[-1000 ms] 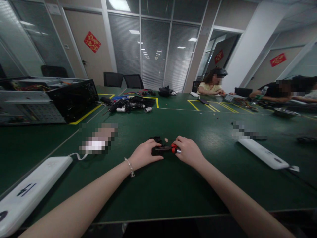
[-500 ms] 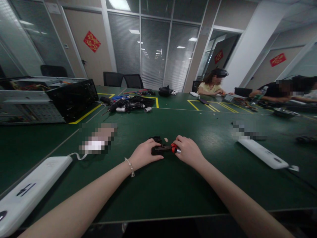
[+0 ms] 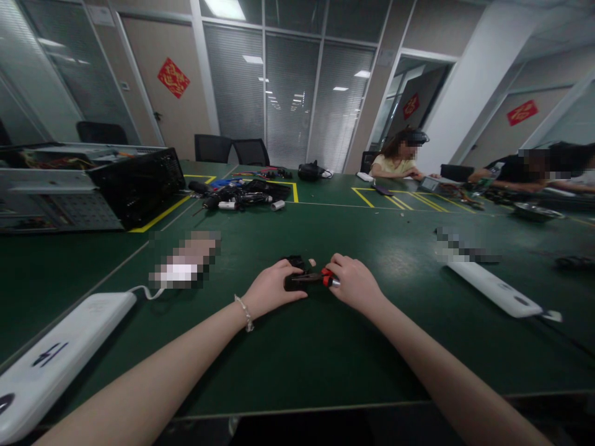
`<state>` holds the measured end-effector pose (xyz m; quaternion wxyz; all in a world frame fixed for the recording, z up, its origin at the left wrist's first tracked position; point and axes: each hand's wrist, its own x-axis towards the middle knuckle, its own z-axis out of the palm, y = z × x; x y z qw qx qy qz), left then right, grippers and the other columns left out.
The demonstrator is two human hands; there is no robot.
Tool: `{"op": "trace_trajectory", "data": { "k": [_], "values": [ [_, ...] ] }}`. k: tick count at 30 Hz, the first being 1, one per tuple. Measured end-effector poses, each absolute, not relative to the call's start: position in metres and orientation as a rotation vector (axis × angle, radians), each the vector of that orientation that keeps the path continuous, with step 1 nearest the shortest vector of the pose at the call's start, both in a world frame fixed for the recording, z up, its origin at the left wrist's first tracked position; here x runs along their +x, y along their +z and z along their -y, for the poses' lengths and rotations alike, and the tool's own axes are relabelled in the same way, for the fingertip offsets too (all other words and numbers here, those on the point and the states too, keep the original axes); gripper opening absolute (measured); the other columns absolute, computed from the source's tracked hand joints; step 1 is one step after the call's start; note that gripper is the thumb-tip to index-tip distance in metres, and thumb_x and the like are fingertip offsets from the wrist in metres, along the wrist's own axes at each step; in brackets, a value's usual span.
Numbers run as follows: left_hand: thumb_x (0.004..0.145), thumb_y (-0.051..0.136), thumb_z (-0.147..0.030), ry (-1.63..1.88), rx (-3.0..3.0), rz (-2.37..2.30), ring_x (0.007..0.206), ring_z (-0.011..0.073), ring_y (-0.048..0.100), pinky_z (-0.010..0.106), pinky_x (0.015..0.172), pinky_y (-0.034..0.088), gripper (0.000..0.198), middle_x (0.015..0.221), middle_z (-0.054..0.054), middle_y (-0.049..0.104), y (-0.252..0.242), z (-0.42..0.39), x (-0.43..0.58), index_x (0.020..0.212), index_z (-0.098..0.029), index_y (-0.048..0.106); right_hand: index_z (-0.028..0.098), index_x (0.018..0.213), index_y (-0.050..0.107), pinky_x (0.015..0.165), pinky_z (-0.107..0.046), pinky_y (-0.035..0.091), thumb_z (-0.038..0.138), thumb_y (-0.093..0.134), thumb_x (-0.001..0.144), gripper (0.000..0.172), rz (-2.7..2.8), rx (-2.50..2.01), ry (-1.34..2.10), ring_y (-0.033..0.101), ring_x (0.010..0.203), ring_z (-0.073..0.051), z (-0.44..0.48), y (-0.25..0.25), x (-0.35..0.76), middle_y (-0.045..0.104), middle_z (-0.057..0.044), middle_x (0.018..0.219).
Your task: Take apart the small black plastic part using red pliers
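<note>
My right hand [image 3: 356, 282] is closed around the red handles of a pair of pliers [image 3: 313, 277], whose dark jaws point left. The jaws reach a small black part [image 3: 292, 284], which my left hand [image 3: 274, 286] grips on the green table [image 3: 353, 365]. The exact kind of the black part cannot be made out, and my left fingers cover some of it. Just beyond it lies more black material [image 3: 294, 260], and a small pale piece [image 3: 312, 262] rests beside that.
White power banks lie at left [image 3: 69, 353] and right [image 3: 495, 288]; a blurred phone [image 3: 188, 260] is cabled to the left one. An open computer case [image 3: 149, 189] stands at far left. Cables and a screwdriver [image 3: 211, 202] are heaped behind. Other people [image 3: 400, 158] sit at far right.
</note>
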<state>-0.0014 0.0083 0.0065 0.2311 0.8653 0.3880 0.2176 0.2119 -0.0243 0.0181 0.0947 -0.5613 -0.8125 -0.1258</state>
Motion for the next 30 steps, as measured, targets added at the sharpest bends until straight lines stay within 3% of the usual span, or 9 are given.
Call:
{"op": "trace_trajectory", "data": {
  "k": [30],
  "values": [
    [0.069, 0.062, -0.046, 0.583, 2.388, -1.054, 0.085, 0.0201, 0.055, 0.032, 0.071, 0.046, 0.045, 0.106, 0.004, 0.051, 0.0067, -0.0082, -0.0016, 0.108, -0.024, 0.056, 0.016, 0.090, 0.060, 0.069, -0.029, 0.042, 0.023, 0.054, 0.071, 0.021, 2.408, -1.645, -0.325, 0.052, 0.077, -0.015, 0.0221, 0.0142, 0.2127, 0.055, -0.006, 0.093]
  ]
}}
